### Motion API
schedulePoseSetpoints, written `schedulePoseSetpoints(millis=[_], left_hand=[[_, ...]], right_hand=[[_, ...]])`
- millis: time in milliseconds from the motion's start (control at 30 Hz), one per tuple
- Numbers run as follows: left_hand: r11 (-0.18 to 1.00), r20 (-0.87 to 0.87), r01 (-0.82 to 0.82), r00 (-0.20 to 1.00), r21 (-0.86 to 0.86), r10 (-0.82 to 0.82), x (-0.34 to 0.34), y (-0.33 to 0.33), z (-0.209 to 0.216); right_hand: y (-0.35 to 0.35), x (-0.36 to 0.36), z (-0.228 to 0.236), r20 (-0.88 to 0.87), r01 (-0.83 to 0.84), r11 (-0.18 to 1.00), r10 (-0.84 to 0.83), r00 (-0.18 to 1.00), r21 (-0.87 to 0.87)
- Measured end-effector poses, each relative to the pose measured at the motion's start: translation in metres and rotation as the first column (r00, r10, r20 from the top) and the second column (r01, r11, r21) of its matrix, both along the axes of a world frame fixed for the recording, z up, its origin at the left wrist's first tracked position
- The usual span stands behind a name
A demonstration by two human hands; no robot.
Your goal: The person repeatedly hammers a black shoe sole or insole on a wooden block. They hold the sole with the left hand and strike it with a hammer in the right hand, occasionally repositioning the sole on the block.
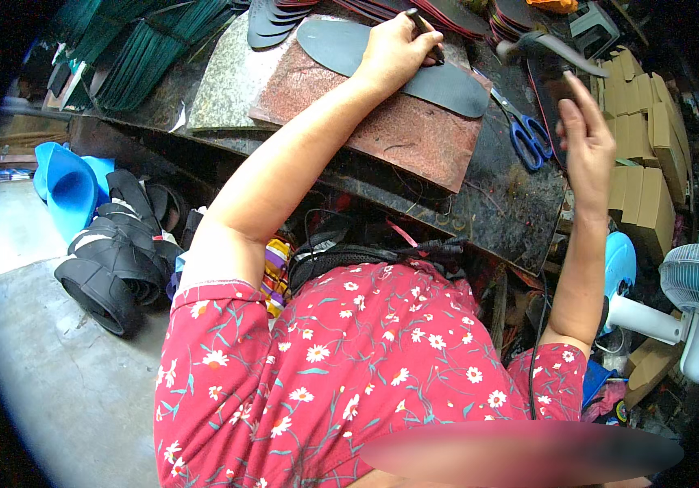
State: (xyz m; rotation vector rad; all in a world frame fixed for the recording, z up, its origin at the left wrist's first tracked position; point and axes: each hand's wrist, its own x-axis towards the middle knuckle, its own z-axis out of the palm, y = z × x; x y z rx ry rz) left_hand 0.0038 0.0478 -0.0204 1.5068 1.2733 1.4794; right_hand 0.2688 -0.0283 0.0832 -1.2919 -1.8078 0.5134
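So there's this flat dark-grey elongated sole-shaped sheet [447,89] lying slantwise across a reddish speckled slab [414,150], looks pretty smooth. A short black stick-like tool [439,57] sits tilted over its middle. Also a grey-and-black hammer-like tool [548,50], raised off to the right, super blurry.

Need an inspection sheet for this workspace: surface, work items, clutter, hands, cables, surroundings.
Surface: dark worktable, marked; reddish board on it.
Work items: grey sole-shaped sheet on the board; slim dark tool.
Clutter: blue-handled scissors, stacked dark pieces.
Hands: left hand grips the slim tool over the sheet; right hand raised at a blurred curved tool, grip unclear.
Cables: black cord over the red shirt.
Surroundings: cardboard boxes and white fan at right.
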Motion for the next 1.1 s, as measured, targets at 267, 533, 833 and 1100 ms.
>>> schedulePoseSetpoints(millis=[267, 533, 833, 1100], left_hand=[[0.905, -0.586, 0.118, 0.794, 0.409, 0.161, 0.012, -0.012, 0.010], [0.995, 0.468, 0.087, 0.882, -0.053, -0.052, 0.009, -0.001, 0.006], [0.990, 0.178, -0.113, 0.979, 0.087, 0.096, -0.036, 0.005, 0.018], [0.980, 0.120, -0.195, 0.974, 0.031, 0.190, -0.039, -0.002, 0.000]], right_hand=[[-0.012, -0.023, 0.019, -0.055, -0.234, 0.942, 0.254, 0.966, 0.240], [0.002, 0.011, -0.009, 0.075, 0.063, 0.995, -0.057, 0.996, -0.082], [0.011, -0.017, -0.034, 0.508, 0.120, 0.991, -0.071, 0.858, -0.065], [0.017, -0.012, -0.037, 0.467, 0.144, 0.966, -0.029, 0.884, -0.213]])
